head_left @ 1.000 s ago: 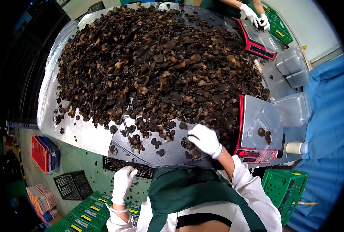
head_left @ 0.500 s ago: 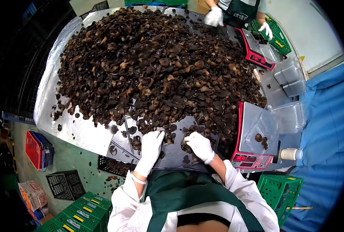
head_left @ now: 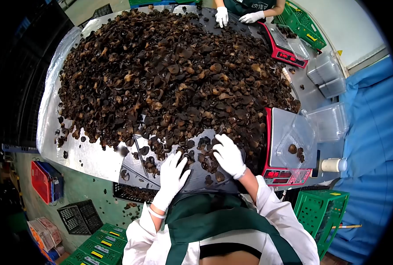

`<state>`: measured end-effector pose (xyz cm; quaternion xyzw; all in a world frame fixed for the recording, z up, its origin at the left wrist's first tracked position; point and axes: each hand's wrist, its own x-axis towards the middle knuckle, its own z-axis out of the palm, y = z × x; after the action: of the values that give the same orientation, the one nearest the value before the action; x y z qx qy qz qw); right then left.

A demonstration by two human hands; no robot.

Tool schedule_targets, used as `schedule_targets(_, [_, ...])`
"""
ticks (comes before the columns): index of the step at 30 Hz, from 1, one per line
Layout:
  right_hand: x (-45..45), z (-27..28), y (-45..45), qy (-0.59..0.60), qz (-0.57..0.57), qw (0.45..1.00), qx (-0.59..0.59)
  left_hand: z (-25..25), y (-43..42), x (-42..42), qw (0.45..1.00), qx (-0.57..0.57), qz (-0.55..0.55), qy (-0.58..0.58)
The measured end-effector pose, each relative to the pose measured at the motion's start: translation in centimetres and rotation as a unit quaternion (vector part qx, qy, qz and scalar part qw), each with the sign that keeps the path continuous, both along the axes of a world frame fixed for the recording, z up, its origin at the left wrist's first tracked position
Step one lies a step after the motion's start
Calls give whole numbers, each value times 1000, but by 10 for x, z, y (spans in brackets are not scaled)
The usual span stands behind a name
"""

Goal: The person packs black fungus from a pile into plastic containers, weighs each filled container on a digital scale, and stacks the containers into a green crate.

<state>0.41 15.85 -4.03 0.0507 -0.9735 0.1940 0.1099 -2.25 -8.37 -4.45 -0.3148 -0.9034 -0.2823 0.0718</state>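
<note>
A large heap of dark brown, curled fungus pieces (head_left: 161, 75) covers most of the metal table (head_left: 94, 159). At the heap's near edge my left hand (head_left: 173, 174), in a white glove, lies with its fingers spread beside some loose pieces. My right hand (head_left: 228, 157), also gloved, is open to the right, its fingertips at the edge of the heap. Nothing shows in either hand. Right of it stands a red scale (head_left: 273, 174) with a lit display. On its plate lies a clear plastic tray (head_left: 298, 137) holding a few pieces.
Clear trays (head_left: 326, 73) are stacked at the right, near a white bottle (head_left: 334, 165). A co-worker's gloved hands (head_left: 251, 17) are at the far edge beside a second red scale (head_left: 289, 55). Green crates (head_left: 322, 212) stand at lower right; a black crate (head_left: 79, 217) is on the floor.
My left hand has come up from below the table edge to the heap. My right hand's fingers have spread. The co-worker's hands have moved left from the far scale to the table.
</note>
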Motion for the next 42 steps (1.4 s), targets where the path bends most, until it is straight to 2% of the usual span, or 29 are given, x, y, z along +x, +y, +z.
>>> schedule_targets(2, [5,-10,-11,-118,80,990,21,-11,-3,2,994,-17,-96,-51])
schedule_targets(4, [23,-9,-20,-71,131,989,-12,-8,-9,10,987,-17,-158,-16])
schedule_targets(6, [33,8,-17,-54,175,981,-61,6,-16,15,986,-26,-165,-13])
schedule_targets(8, [33,15,-10,-51,166,976,-131,12,-27,18,992,1,-121,-23])
schedule_targets(10, [24,21,3,-65,108,972,-198,7,-39,26,997,73,-7,-31])
schedule_targets(12, [8,27,13,-88,14,953,-289,-6,-50,35,983,121,83,-107])
schedule_targets(14, [-11,19,17,-57,14,952,-301,-10,-51,42,977,124,102,-138])
schedule_targets(16, [-28,21,6,-38,41,971,-231,-17,-45,44,980,85,122,-133])
schedule_targets(18, [-39,-4,-2,-6,76,993,-87,-24,-36,39,984,68,117,-117])
schedule_targets(20, [-43,-15,-8,-9,101,995,-18,-24,-23,30,988,73,98,-93])
schedule_targets(22, [-36,-26,-3,0,115,993,-14,-23,-13,25,994,31,84,-68])
schedule_targets(24, [-22,-35,8,-86,96,991,45,-27,-12,22,993,77,15,-93])
schedule_targets(26, [-6,-24,13,-123,90,988,15,-31,-16,31,991,82,9,-102])
schedule_targets(28, [11,-19,12,-34,63,996,-55,-31,-22,38,987,80,-20,-140])
schedule_targets(30, [21,-12,2,-93,59,993,-52,-28,-22,41,989,74,-20,-128])
schedule_targets(33, [35,-21,-15,-94,87,989,-74,-21,-9,38,993,58,-27,-101])
schedule_targets(36, [35,-10,-28,-112,112,987,1,-27,4,31,996,28,-57,-70])
schedule_targets(37, [35,-13,-30,-116,111,987,23,-24,7,27,994,58,-62,-68])
schedule_targets(42, [28,-23,-25,-81,104,991,23,-39,6,23,997,34,-63,-30])
